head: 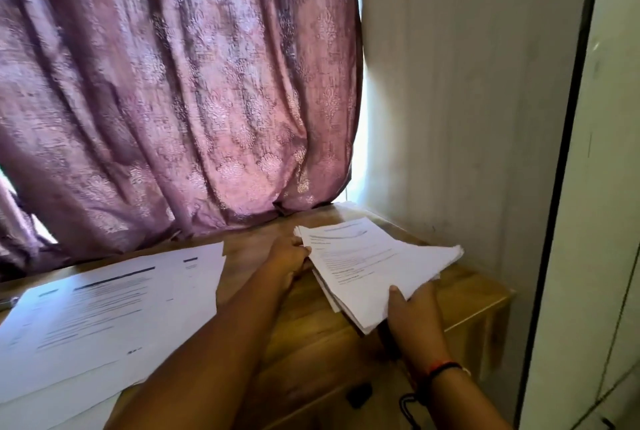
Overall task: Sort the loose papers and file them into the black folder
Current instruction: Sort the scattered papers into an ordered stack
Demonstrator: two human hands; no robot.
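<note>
Right hand pinches a paper stack at the right end of the wooden table; left hand touches its far edge, grip unclear. More sheets lie spread left. No folder plainly visible, so filing seems barely begun.

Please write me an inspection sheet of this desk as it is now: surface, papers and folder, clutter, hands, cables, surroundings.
Surface: wooden desk, with bare wood between the two groups of paper.
Job's things: stack of papers between both hands at the right; loose sheets lying flat at the left; black folder not clearly seen.
Clutter: small metal object at the left edge, too little in view to name.
Hands: right hand grips the stack's near corner, thumb on top; left hand at the stack's left edge, grip unclear.
Cables: thin black cord below the right wrist.
Surroundings: purple curtain behind the desk; pale wall at the right.
</note>
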